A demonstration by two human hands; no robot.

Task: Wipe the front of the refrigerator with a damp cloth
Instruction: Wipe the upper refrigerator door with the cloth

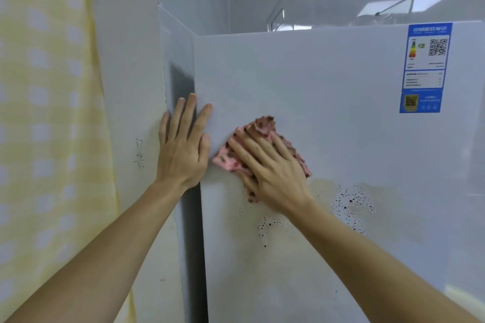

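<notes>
The white refrigerator front (328, 102) fills the middle and right of the head view. My right hand (273, 173) lies flat with straight fingers on a pink spotted cloth (265, 126), pressing it against the door near its left edge. My left hand (183, 144) rests open on the refrigerator's left corner, fingers straight and pointing up. Below and to the right of the cloth, dark specks and a brownish smear (349, 204) mark the door. More specks (273, 227) sit under my right wrist.
A blue energy label (423, 68) is stuck at the door's upper right. A clear plastic container (341, 5) stands on top of the refrigerator. A white wall (128, 86) with pencil marks and a yellow checked curtain (47, 113) close in on the left.
</notes>
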